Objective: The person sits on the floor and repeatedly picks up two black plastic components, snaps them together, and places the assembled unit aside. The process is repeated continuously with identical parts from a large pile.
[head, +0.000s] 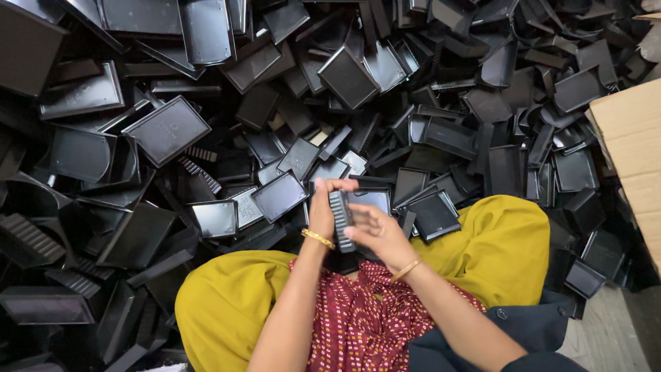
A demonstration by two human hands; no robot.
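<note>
Sitting low over a huge heap of black plastic, here's what's visible:

left hand: left hand [321, 210] is raised in front of the lap, fingers [337, 184] curled over the top end of a stack of black trays [341, 219], thumb side pressed to its edge
right hand: right hand [375, 233] comes in from the other side, fingers pressed against the stack's face, pinching it between both hands
stack: thin black pieces held upright on edge, ribbed side toward the camera, right above the knees and just in front of the pile
bangles: gold bangle [318, 238] on the left wrist, another gold one on the right wrist
clothes: mustard-yellow trousers [227, 296] on both knees, red dotted top [358, 317] in the middle, dark sleeve on the right arm
pile: loose black plastic trays [165, 127] and lids everywhere, flat ones, curved ones, some ribbed, all jumbled and overlapping across the floor
box: cardboard box [630, 145] at the right edge, partly out of view, touching the heap
</note>
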